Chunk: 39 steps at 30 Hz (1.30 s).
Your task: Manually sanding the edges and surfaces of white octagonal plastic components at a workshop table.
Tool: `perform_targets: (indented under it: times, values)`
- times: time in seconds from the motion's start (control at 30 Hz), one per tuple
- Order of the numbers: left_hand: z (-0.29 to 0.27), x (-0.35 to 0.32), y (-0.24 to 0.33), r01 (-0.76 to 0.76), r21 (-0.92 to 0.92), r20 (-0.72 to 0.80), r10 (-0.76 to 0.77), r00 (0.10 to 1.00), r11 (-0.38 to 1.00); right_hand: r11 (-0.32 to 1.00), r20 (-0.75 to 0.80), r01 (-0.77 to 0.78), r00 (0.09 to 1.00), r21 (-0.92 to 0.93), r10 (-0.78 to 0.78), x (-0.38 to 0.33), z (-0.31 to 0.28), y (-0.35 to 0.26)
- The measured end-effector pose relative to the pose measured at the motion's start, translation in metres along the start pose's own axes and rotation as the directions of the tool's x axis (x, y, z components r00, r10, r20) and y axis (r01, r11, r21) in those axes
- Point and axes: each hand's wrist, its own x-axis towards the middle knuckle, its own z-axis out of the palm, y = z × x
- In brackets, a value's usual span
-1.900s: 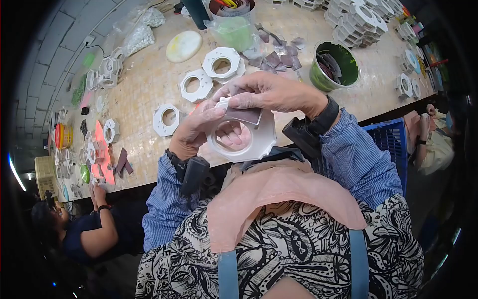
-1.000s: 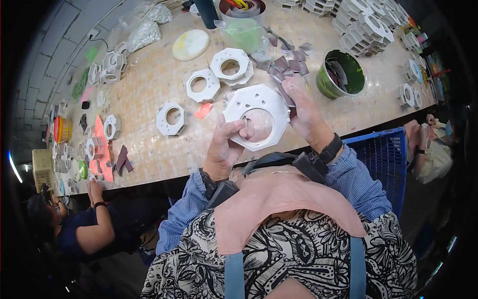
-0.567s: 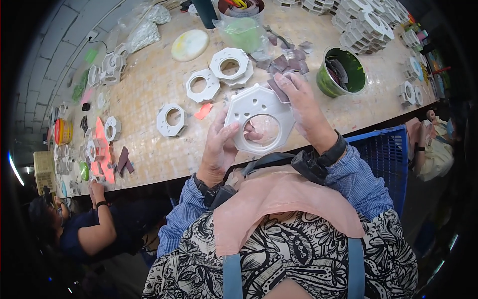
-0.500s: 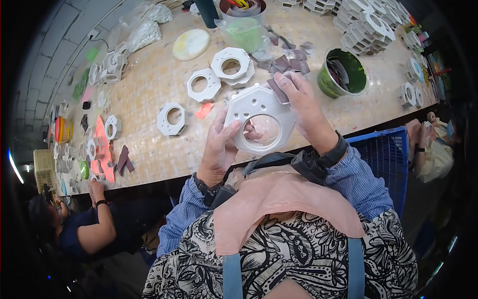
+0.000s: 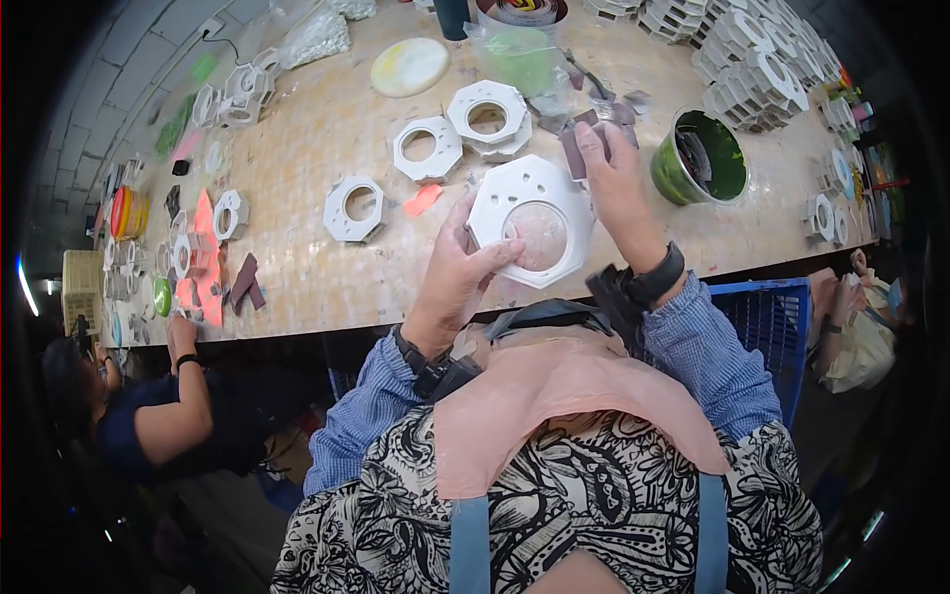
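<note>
My left hand [image 5: 462, 260] grips a white octagonal piece [image 5: 564, 201] by its left side, the thumb lying across its round opening. Several small holes run through the flat face of the piece above that opening. My right hand [image 5: 621, 188] pinches a brown strip of sandpaper [image 5: 572, 155] just off the upper right edge of the piece. A stack of similar white octagonal pieces [image 5: 503, 111] lies beyond, with two single ones, a nearer octagon [image 5: 333, 220] and a middle octagon [image 5: 408, 163], to its left.
A green bucket [image 5: 670, 178] with scraps inside stands right of my right hand. Sandpaper scraps [image 5: 621, 111] lie beyond that hand. White pieces are piled [image 5: 757, 79] at the far right. A round pale disc [image 5: 410, 67] lies at the back. Another person [image 5: 163, 416] works at the left.
My right hand with the sandpaper has drawn up and away from the white piece. The piece has turned and now faces me more squarely, my left thumb lying further over its opening.
</note>
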Motion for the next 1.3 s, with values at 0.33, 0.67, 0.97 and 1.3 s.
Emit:
perform_targets:
  times: [0.33,0.67,0.97,1.3]
  values:
    - [-0.004,0.004,-0.013,0.031,0.182,-0.024,-0.027,0.999,0.983,0.649,0.165,0.427,0.89,-0.63,-0.426,-0.005,0.046,-0.003]
    - [-0.006,0.007,-0.016,0.091,0.241,-0.044,-0.083,0.996,0.966,0.59,0.24,0.375,0.924,-0.716,-0.297,-0.013,0.044,0.004]
    - [-0.011,0.008,-0.02,0.096,0.228,-0.038,-0.089,0.995,0.969,0.542,0.253,0.436,0.889,-0.718,-0.381,-0.012,0.045,0.017]
    - [-0.024,0.015,-0.024,0.036,0.21,-0.073,-0.021,0.997,0.977,0.603,0.145,0.2,0.98,-0.772,-0.139,0.005,0.005,0.033]
